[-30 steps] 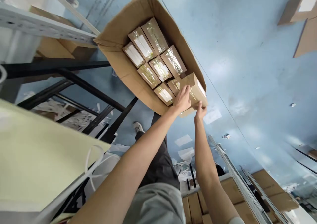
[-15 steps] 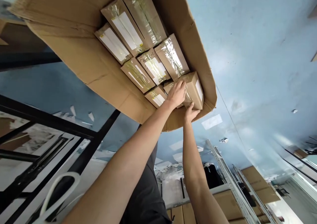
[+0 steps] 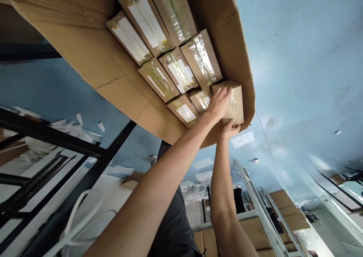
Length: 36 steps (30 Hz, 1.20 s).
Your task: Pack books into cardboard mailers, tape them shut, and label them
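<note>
A small cardboard box (image 3: 236,100) with clear tape stands at the near right corner inside a large open carton (image 3: 113,83). My left hand (image 3: 219,102) grips its left and upper side, fingers bent over the edge. My right hand (image 3: 229,129) holds its near lower edge, with the thumb on the face towards me. Beside it, a taped box (image 3: 202,99) lies partly behind my left hand. Several more taped boxes, among them a labelled box (image 3: 147,21) and a box with handwriting (image 3: 179,70), fill the carton in rows.
A black metal frame (image 3: 93,147) stands to the left, with a white hose (image 3: 82,211) below it. Paper scraps (image 3: 204,163) litter the blue floor (image 3: 297,79). Metal rails (image 3: 255,200) and cardboard boxes (image 3: 286,207) lie at the lower right.
Both hands have moved right with the small box, which has turned and sits closer to the carton's right wall. The box beside it is now more exposed. The view has shifted slightly.
</note>
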Available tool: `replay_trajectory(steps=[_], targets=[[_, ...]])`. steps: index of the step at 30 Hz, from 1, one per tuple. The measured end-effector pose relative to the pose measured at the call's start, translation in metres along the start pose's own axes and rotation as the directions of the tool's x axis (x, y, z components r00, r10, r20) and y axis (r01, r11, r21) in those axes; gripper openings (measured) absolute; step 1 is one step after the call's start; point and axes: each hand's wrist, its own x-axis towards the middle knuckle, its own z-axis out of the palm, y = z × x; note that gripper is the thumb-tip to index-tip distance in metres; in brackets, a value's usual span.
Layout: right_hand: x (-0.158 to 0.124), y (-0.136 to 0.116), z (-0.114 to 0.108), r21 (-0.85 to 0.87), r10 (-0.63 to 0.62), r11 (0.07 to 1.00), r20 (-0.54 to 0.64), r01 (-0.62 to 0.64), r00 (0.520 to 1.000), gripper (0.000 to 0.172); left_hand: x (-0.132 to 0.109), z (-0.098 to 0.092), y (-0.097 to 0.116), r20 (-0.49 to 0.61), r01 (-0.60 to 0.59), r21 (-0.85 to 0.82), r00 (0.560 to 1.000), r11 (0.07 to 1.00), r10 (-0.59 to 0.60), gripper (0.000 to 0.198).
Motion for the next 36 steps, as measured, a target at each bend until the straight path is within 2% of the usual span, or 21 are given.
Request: replay_trajectory(steps=[3, 5, 9, 13, 16, 18, 22, 24, 26, 29, 33, 34, 36], targets=[[-0.007, -0.006, 0.009, -0.097, 0.069, 0.991, -0.176, -0.087, 0.982, 0.077, -0.006, -0.006, -0.006, 0.037, -0.005, -0.026, 0.999, 1.0, 0.006, 0.076], [-0.009, -0.014, 0.014, -0.116, 0.092, 0.986, -0.242, -0.123, 0.966, 0.07, 0.0, -0.006, -0.005, 0.056, 0.004, -0.025, 0.998, 1.0, -0.003, 0.071], [-0.018, -0.025, 0.012, -0.049, 0.021, 0.998, -0.239, -0.033, 0.971, 0.068, 0.008, -0.011, -0.002, 0.02, -0.04, -0.011, 0.999, 0.999, 0.04, 0.071], [-0.034, -0.028, 0.013, -0.099, 0.012, 0.994, -0.283, -0.041, 0.959, 0.074, -0.012, -0.021, -0.015, -0.002, -0.067, -0.046, 0.998, 0.997, 0.067, 0.077], [-0.03, -0.025, 0.014, -0.149, -0.016, 0.989, -0.261, -0.023, 0.965, 0.075, -0.021, -0.018, -0.023, -0.015, -0.027, -0.089, 1.0, 0.996, 0.026, 0.075], [-0.019, -0.021, 0.012, -0.154, -0.03, 0.988, -0.231, -0.006, 0.973, 0.077, -0.013, -0.01, -0.022, -0.021, 0.0, -0.092, 1.0, 0.996, -0.002, 0.076], [0.007, -0.021, -0.004, -0.17, 0.026, 0.984, -0.131, -0.048, 0.991, 0.078, 0.011, -0.002, -0.003, 0.002, 0.076, -0.012, 0.997, 0.997, -0.076, 0.076], [0.01, -0.027, -0.016, -0.184, 0.066, 0.98, -0.059, -0.075, 0.996, 0.083, 0.002, -0.008, 0.01, -0.027, 0.089, 0.025, 0.996, 0.996, -0.088, 0.079], [0.002, -0.036, -0.031, -0.199, 0.082, 0.977, 0.01, -0.078, 0.997, 0.09, -0.032, -0.017, 0.024, -0.063, 0.092, 0.041, 0.994, 0.995, -0.089, 0.085], [-0.027, -0.054, -0.056, -0.231, 0.066, 0.972, 0.115, -0.038, 0.991, 0.092, -0.116, -0.031, 0.045, -0.025, 0.208, 0.081, 0.978, 0.975, -0.206, 0.085], [-0.088, -0.08, -0.092, -0.261, 0.046, 0.965, 0.269, 0.027, 0.962, 0.078, -0.235, -0.05, 0.076, 0.049, 0.404, 0.159, 0.908, 0.901, -0.416, 0.074], [-0.105, -0.087, -0.101, -0.266, 0.041, 0.963, 0.306, 0.044, 0.951, 0.074, -0.259, -0.056, 0.085, 0.06, 0.438, 0.17, 0.89, 0.883, -0.452, 0.068], [-0.141, -0.099, -0.12, -0.281, 0.025, 0.955, 0.384, 0.091, 0.923, 0.062, -0.3, -0.072, 0.103, 0.041, 0.46, 0.156, 0.881, 0.874, -0.472, 0.055]])
